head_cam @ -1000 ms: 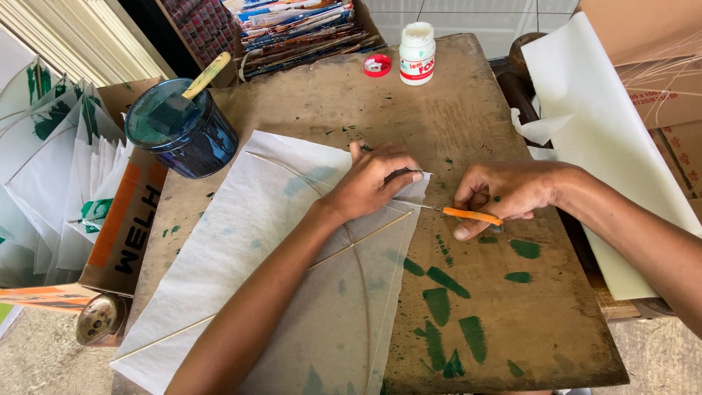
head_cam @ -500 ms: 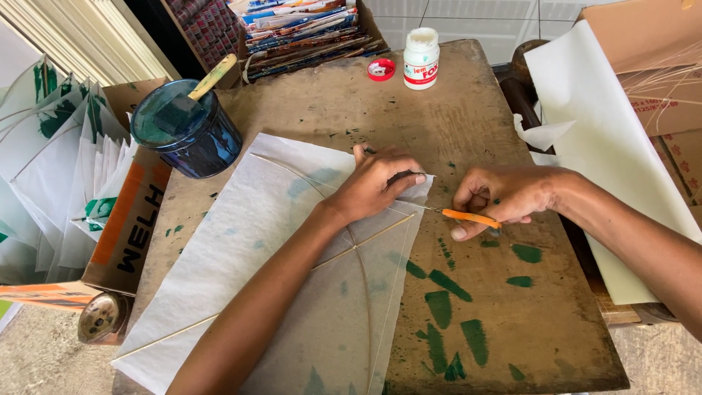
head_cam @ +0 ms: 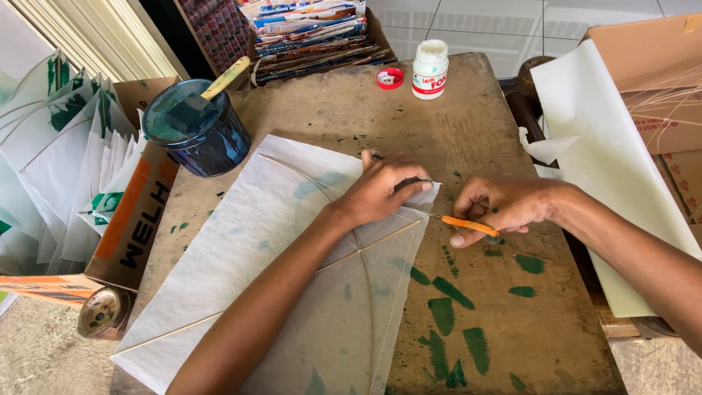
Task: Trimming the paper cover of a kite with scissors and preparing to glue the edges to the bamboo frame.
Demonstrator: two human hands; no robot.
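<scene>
Desk (head_cam: 512, 132): rough, matt, paint-stained wood; kite sheet (head_cam: 248, 249): thin translucent paper; paint tin (head_cam: 212, 150): glossy; cutter handle (head_cam: 468, 224): smooth orange plastic.

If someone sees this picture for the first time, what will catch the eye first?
Probably the two hands at the centre: the left hand presses a white paper sheet with thin sticks, the right hand holds an orange-handled tool beside its edge. Next, green paint marks on the wooden table.
</scene>
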